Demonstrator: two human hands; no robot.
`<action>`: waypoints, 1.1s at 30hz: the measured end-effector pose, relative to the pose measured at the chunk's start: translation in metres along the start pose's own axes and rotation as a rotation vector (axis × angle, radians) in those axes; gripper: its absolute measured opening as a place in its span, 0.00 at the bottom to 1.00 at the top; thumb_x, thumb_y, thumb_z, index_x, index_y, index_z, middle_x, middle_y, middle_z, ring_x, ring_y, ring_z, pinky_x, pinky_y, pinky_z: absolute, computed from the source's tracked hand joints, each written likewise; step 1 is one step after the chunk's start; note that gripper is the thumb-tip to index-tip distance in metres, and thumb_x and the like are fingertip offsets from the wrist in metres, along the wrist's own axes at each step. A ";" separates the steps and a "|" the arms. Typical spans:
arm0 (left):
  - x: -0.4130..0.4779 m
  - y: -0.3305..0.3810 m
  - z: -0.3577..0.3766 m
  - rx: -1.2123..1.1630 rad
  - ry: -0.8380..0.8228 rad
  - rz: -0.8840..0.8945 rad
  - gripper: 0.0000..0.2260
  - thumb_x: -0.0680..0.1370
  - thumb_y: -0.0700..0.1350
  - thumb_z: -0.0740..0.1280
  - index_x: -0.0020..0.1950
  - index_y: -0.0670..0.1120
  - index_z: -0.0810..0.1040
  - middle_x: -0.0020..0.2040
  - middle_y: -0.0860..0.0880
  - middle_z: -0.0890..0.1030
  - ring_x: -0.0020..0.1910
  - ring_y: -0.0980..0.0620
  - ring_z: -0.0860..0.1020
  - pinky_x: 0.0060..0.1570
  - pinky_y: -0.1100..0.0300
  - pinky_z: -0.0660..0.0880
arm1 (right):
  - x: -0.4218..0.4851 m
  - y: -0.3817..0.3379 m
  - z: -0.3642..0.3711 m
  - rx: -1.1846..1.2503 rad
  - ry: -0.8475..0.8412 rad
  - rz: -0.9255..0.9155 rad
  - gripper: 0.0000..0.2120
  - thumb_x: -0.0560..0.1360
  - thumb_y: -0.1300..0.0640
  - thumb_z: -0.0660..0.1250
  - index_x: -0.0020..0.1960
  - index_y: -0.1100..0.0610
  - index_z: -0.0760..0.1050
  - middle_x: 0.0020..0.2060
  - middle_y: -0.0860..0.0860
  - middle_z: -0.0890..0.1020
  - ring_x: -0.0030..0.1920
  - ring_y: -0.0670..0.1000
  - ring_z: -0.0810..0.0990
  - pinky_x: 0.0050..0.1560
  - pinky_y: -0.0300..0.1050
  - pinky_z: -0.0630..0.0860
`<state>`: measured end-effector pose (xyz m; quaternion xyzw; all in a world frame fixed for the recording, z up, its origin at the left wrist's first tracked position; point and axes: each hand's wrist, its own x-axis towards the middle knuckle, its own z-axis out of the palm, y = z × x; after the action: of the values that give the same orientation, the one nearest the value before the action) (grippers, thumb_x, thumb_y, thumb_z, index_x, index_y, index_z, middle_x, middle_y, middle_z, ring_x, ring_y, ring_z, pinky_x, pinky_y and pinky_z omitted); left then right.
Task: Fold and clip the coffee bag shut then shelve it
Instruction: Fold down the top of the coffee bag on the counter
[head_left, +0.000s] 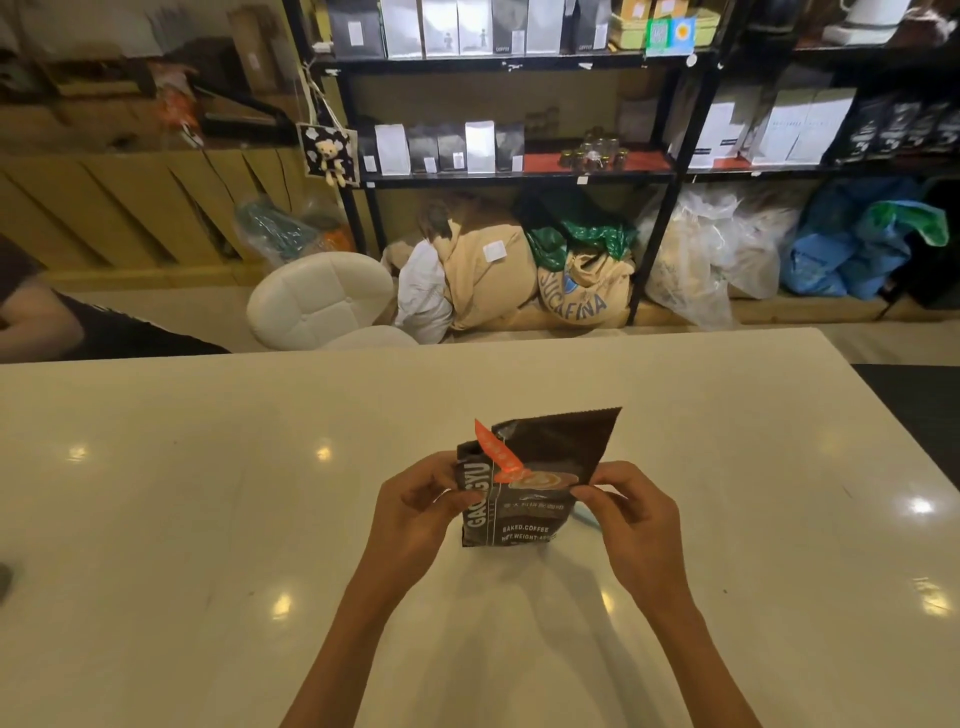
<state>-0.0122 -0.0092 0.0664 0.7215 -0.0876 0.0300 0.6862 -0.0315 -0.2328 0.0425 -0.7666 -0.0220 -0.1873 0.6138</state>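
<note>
A: What fills the back of the room?

B: A black metal shelving unit (519, 179) stocked with white and dark coffee bags, and burlap sacks (524, 270) slumped on the floor under it. A white cushioned stool (319, 299) sits just in front.

A: And nearer?

B: A glossy white table (208, 493). The dark coffee bag (524, 499) stands upright on it, near the middle, its top flap raised and tilted to the right, with an orange label strip (496, 452) across the upper front.

A: The hands?

B: The left hand (415, 512) pinches the bag's left edge. The right hand (631, 514) pinches the right edge at the fold line. A pale teal object (587, 519), possibly the clip, peeks out beside the right hand; I cannot tell whether it is held.
</note>
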 end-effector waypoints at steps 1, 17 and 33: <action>-0.001 -0.003 0.001 -0.014 0.004 -0.024 0.16 0.72 0.23 0.67 0.36 0.43 0.80 0.43 0.55 0.87 0.43 0.57 0.84 0.42 0.65 0.79 | -0.001 0.003 0.001 0.000 -0.015 0.010 0.09 0.74 0.60 0.69 0.45 0.45 0.77 0.42 0.42 0.83 0.47 0.45 0.81 0.45 0.32 0.79; 0.078 -0.018 0.020 -0.081 0.195 -0.224 0.07 0.81 0.40 0.64 0.57 0.46 0.68 0.46 0.42 0.84 0.45 0.46 0.84 0.39 0.60 0.82 | 0.071 0.024 0.049 0.254 0.043 0.284 0.07 0.76 0.56 0.71 0.47 0.47 0.75 0.41 0.51 0.87 0.44 0.51 0.86 0.39 0.39 0.82; 0.055 -0.031 0.009 0.477 0.126 0.156 0.14 0.72 0.34 0.74 0.56 0.43 0.84 0.45 0.44 0.78 0.41 0.56 0.76 0.44 0.74 0.72 | 0.059 0.026 0.018 -0.186 -0.081 -0.054 0.10 0.73 0.62 0.73 0.52 0.52 0.83 0.48 0.46 0.85 0.50 0.48 0.82 0.51 0.37 0.79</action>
<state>0.0465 -0.0219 0.0447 0.8507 -0.0904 0.1474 0.4964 0.0348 -0.2334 0.0331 -0.8263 -0.0498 -0.1739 0.5333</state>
